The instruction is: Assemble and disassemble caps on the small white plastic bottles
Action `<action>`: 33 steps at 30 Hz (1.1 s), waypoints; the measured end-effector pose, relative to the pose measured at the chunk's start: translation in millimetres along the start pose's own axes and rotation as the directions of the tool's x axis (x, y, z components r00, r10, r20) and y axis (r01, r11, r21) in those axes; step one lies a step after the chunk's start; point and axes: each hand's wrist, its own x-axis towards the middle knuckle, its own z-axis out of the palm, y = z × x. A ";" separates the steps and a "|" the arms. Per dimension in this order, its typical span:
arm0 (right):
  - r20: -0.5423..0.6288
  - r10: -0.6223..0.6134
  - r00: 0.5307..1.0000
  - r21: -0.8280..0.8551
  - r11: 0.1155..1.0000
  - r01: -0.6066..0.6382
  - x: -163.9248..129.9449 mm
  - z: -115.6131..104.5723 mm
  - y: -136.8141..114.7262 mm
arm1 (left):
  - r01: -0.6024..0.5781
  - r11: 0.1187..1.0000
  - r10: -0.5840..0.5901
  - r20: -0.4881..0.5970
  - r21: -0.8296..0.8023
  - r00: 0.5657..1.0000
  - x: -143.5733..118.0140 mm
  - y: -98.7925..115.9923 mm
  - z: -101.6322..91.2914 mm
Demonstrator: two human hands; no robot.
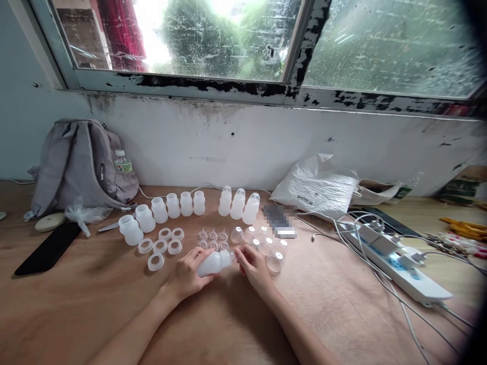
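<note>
My left hand (pixel 188 272) is wrapped around a frosted white baby bottle (pixel 210 265), tipped so its neck points right. At the neck, my right hand (pixel 251 262) pinches the clear nipple (pixel 232 255); its fingers partly cover it. Just beyond my hands lie several clear nipples (pixel 213 234) in rows. Several clear domed caps (pixel 274 262) sit beside and behind my right hand. Left of my left hand are several white screw rings (pixel 155 261). Open bottle bodies (pixel 173 206) stand in a curved row behind the rings, and three capped bottles (pixel 238 204) stand upright farther back.
A black phone-like slab (pixel 48 249), a plastic bag (pixel 85 213) and a grey backpack (pixel 81 165) occupy the left side. At the back right rests a white plastic parcel (pixel 315 185). A power strip (pixel 399 266) with plugged chargers and loose cables spreads along the right.
</note>
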 end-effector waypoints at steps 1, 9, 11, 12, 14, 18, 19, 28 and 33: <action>-0.001 -0.008 1.000 -0.021 1.000 0.008 0.5 0.0 0.4 | -0.013 1.000 0.013 0.001 -0.005 1.000 -0.3 0.1 -0.1; -0.009 -0.051 0.999 -0.054 0.997 0.051 1.1 -0.2 2.1 | -0.067 0.998 0.066 -0.013 -0.014 0.998 -0.5 1.5 -1.3; 0.009 -0.039 0.999 -0.012 0.999 0.039 -0.6 -1.3 0.0 | -0.052 0.999 0.051 -0.027 -0.011 0.998 -0.3 2.0 -2.6; 0.022 -0.037 0.999 0.007 0.999 0.037 -1.2 -1.9 -0.8 | -0.046 0.999 0.046 -0.032 -0.008 0.998 -0.2 2.1 -3.3; 0.054 -0.038 0.998 0.034 0.999 0.036 -1.4 -2.8 -0.9 | -0.043 0.999 0.043 -0.032 -0.002 0.999 -0.4 2.0 -4.7; 0.088 -0.014 0.996 0.068 0.998 0.008 0.8 -2.3 1.8 | -0.067 0.998 0.067 -0.012 -0.008 0.998 -0.9 2.2 -5.7; 0.081 -0.008 0.997 0.069 0.998 0.002 1.3 -1.9 2.0 | -0.073 0.997 0.073 -0.007 -0.013 0.997 -0.9 2.4 -5.6; 0.126 -0.004 0.992 0.097 0.995 -0.008 -2.4 -2.3 -7.2 | -0.054 0.997 0.054 -0.009 -0.059 0.999 -0.5 3.0 -5.5; 0.044 -0.119 0.992 -0.045 0.992 0.121 -0.8 -2.3 -2.2 | -0.054 0.998 0.055 0.010 -0.041 0.998 -1.0 3.7 -5.5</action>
